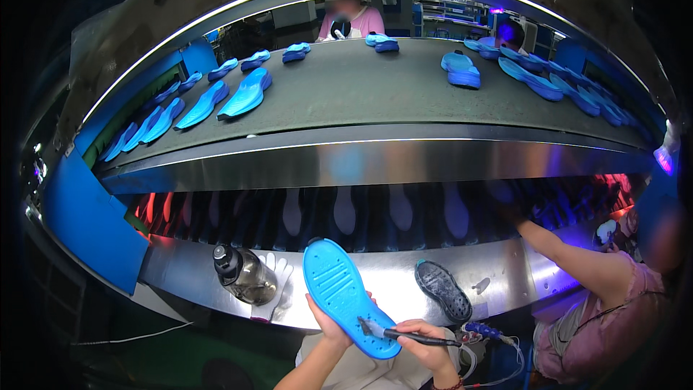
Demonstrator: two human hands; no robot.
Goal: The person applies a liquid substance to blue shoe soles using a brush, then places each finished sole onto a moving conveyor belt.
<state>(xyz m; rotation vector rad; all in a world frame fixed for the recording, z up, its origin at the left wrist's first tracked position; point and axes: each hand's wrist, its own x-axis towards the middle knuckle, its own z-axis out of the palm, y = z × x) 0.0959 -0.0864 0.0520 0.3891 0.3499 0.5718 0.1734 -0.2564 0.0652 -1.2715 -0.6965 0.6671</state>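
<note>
A bright blue shoe sole [333,282] lies tilted across my left hand [325,325], whose thumb and fingers grip its two edges. Its upper face is turned up, with raised ridges at the middle and small holes toward the near end. My right hand [432,352] is closed around the black handle of a brush [408,335]. The brush's pale bristles touch the sole near its lower end, beside a dark greyish patch.
On the metal ledge are a dark bottle [245,274], a white glove [278,278] and a black sole [442,289]. Blue soles ride the conveyor belt [346,87] above; more soles fill the lower level. A co-worker's arm [570,249] reaches in at right.
</note>
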